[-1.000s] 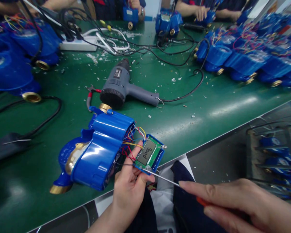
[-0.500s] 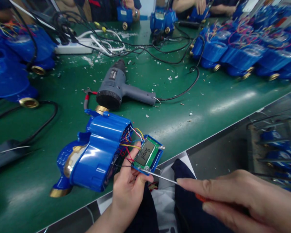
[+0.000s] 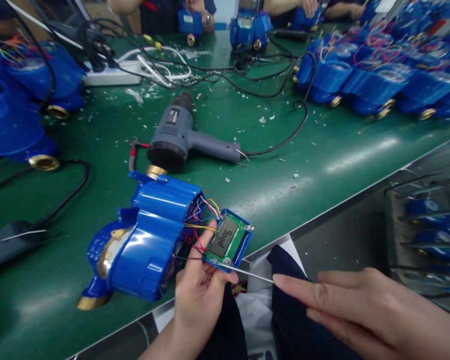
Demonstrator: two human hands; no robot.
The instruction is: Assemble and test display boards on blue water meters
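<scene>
Display board (image 3: 228, 239) tight in left hand (image 3: 198, 295), screwdriver (image 3: 247, 272) tight in right hand (image 3: 363, 310), tip at board edge.

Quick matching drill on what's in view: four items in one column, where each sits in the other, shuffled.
1 board
2 screwdriver
3 heat gun
4 power strip

a lying on the bench behind the meter
b held in the right hand
c far side, cables plugged in
d held in the left hand

Pairs: 1-d, 2-b, 3-a, 4-c
</scene>
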